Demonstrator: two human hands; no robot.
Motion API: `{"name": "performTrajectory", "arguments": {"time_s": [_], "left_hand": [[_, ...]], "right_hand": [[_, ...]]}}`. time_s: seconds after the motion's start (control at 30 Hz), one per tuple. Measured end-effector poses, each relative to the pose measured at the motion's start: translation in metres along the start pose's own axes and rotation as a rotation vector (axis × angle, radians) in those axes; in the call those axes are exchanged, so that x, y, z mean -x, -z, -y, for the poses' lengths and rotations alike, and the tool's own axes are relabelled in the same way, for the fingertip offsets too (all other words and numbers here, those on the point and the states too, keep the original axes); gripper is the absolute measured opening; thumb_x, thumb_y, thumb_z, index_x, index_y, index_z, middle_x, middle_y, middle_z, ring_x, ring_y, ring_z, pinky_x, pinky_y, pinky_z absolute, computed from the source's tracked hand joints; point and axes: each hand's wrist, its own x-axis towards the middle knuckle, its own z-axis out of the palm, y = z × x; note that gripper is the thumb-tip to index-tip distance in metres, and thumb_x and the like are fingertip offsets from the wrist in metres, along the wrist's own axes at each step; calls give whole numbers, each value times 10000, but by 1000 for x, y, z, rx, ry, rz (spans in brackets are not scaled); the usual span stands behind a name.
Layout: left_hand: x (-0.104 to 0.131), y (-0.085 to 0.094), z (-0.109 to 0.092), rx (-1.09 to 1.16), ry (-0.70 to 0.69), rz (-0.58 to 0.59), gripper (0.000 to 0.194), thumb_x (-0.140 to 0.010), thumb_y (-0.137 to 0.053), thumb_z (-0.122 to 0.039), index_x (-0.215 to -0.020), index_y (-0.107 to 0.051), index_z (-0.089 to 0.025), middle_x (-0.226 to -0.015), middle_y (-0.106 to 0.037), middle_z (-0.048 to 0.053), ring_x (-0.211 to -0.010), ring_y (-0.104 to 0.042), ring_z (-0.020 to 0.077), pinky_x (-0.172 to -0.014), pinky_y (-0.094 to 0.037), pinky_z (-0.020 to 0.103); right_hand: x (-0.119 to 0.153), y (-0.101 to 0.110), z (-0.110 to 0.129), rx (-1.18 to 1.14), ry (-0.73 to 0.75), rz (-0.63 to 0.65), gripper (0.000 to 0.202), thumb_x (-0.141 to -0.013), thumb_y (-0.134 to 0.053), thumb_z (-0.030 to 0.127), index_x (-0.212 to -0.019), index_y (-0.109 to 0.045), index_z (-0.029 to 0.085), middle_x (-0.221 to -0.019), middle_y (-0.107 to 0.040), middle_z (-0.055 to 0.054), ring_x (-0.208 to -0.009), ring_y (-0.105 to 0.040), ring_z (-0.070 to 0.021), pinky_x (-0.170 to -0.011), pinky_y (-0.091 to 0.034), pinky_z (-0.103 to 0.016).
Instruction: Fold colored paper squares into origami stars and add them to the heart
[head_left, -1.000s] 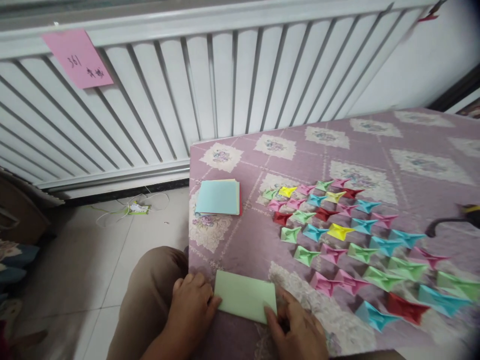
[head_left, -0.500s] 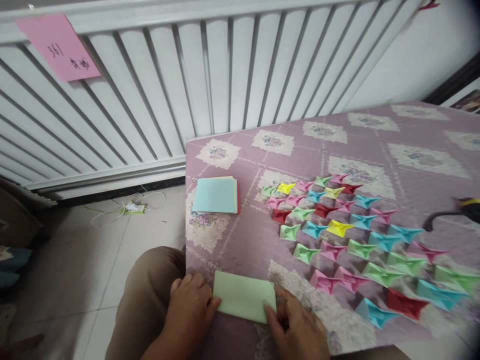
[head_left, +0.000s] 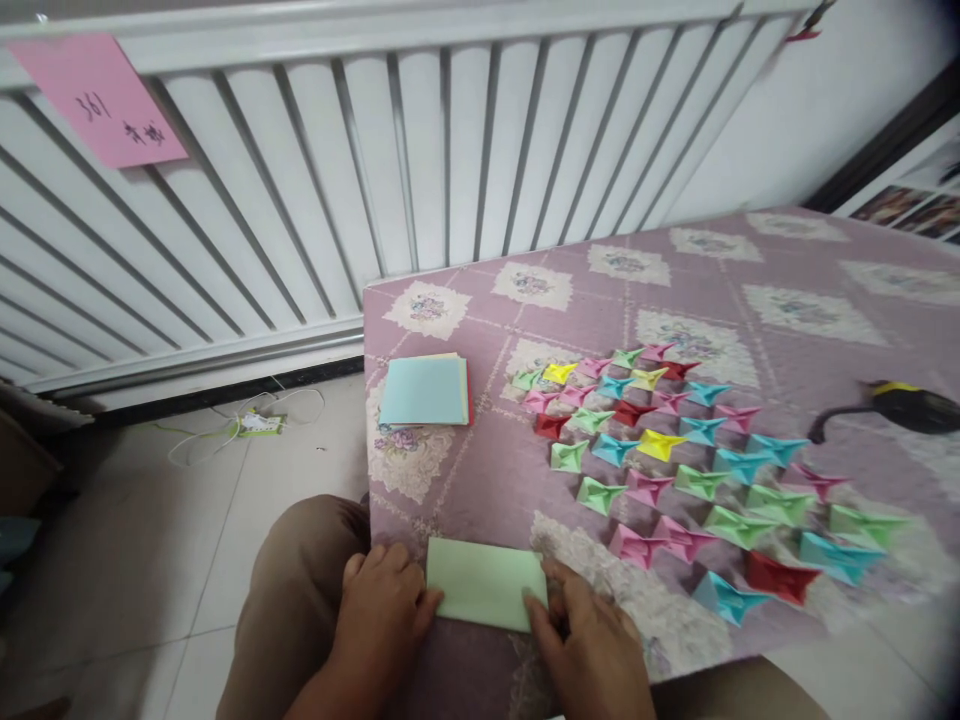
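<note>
A light green paper rectangle [head_left: 484, 585] lies flat near the table's front edge, between my hands. My left hand [head_left: 386, 610] is at its left end, fingers curled, the thumb on the paper's edge. At the right end my right hand [head_left: 585, 630] grips the paper, thumb on top and fingers behind the edge. A stack of coloured paper [head_left: 425, 391], light blue on top, sits farther back on the left of the table. To the right stand several small folded paper pieces [head_left: 660, 444] in green, pink, blue, red and yellow.
The table has a purple flowered cloth [head_left: 517, 490]. A black and yellow object [head_left: 911, 405] lies at the right. Behind is a white radiator [head_left: 420, 150] with a pink note [head_left: 101, 100]. A cable and a small green-white item [head_left: 261, 423] lie on the floor.
The view has turned slightly right, so the table's items appear farther left. Both hands remain at the two ends of the green paper.
</note>
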Motion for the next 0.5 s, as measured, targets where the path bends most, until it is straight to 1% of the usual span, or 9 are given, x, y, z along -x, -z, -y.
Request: {"name": "performTrajectory", "arguments": {"time_s": [0.1,0.2,0.27,0.3,0.37,0.4,0.47,0.5], "left_hand": [[3,-6,4,13,-18,-52,186,-833,-572,-309,-691,-631,-205,-805,-612,15,-833,-531,218,-751,-313,367],[5,-16,9,43,-36,-125,140,-815,-594,-294,-715,-604,-196,-762,-592,7,-794,-527,208,-748,-326,367],[4,-22,12,44,-91,-217,102,-816,-593,-287,-775,-605,-194,-791,-596,18,-795,-525,205,-769,-336,374],[3,-24,14,34,-149,-286,88,-825,-584,-283,-816,-611,-200,-852,-609,31,-829,-525,209,-799,-336,388],[-1,-24,17,-12,-351,-431,100,-858,-550,-265,-925,-618,-235,-1067,-605,51,-990,-502,232,-900,-296,434],[-4,-22,18,-52,-489,-468,129,-878,-530,-254,-978,-612,-263,-1166,-577,43,-1080,-465,238,-949,-260,449],[-9,-15,19,-146,-784,-450,199,-912,-492,-244,-1076,-581,-312,-1270,-529,1,-1185,-394,224,-1012,-201,440],[-11,-11,19,-185,-902,-420,225,-925,-474,-242,-1113,-563,-327,-1284,-520,-18,-1199,-383,210,-1032,-180,428]], "right_hand": [[-1,4,6,3,1,-23,224,-836,-504,365,-1004,-551,225,-611,-621,39,-644,-641,-203,-675,-404,-360],[0,5,9,17,6,-28,219,-831,-516,335,-1010,-552,215,-618,-620,35,-637,-634,-196,-669,-398,-347],[0,4,9,35,11,-32,218,-826,-527,315,-1014,-555,209,-648,-635,20,-651,-634,-198,-668,-397,-342],[0,4,8,45,13,-33,216,-821,-534,304,-1013,-558,207,-664,-643,11,-663,-636,-202,-667,-397,-339],[0,4,9,66,11,-33,219,-805,-555,280,-1009,-563,204,-693,-656,-4,-693,-640,-211,-667,-397,-336],[0,5,9,72,6,-30,220,-797,-564,269,-1007,-564,203,-704,-661,-9,-709,-643,-215,-669,-397,-333],[0,7,12,78,-4,-19,225,-790,-576,252,-1009,-565,203,-719,-667,-13,-735,-645,-217,-673,-397,-328],[1,8,13,78,-10,-14,227,-788,-581,244,-1011,-564,203,-721,-668,-12,-738,-645,-215,-674,-398,-325]]}}
